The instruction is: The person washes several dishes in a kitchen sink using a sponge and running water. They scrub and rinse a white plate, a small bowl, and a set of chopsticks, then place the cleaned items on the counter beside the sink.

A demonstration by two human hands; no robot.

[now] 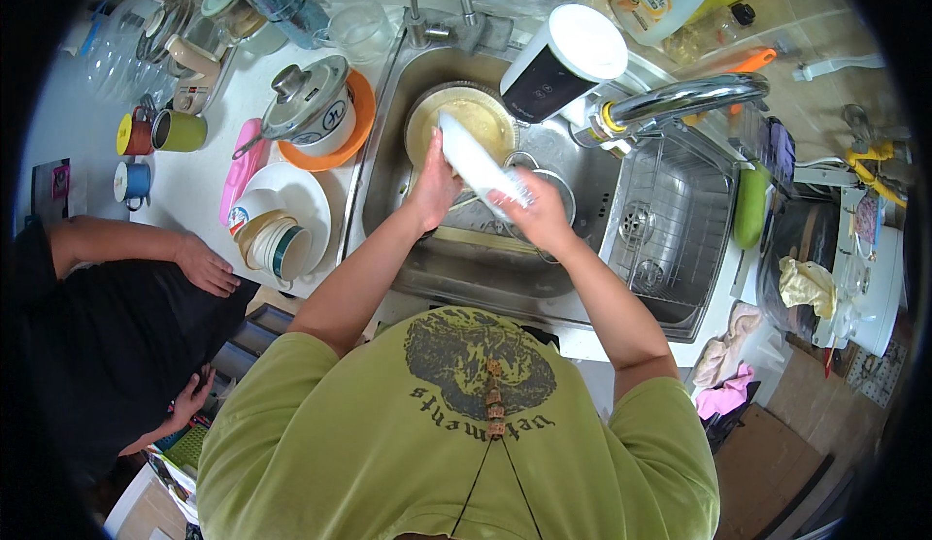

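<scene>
Over the large steel sink basin (466,274), both my hands hold a white object (477,163), seen edge-on, perhaps a dish. My left hand (435,187) presses its palm and fingers along the near left side. The fingers of my right hand (535,209) wrap the lower right end, slightly blurred. Below lies a round foil-like pan (422,129) with cloudy yellowish liquid. A round metal strainer or pot (571,209) is partly hidden beneath my right hand. Pale chopsticks or sticks (480,240) lie along the near side of the basin.
A black-and-white canister (557,67) and a curved chrome faucet (688,96) rise behind the basin. Stacked bowls (280,249) and a lidded pot (320,114) stand left. A wire rack (677,227) sits in the right basin. Another person's hand (207,267) rests near the left counter edge.
</scene>
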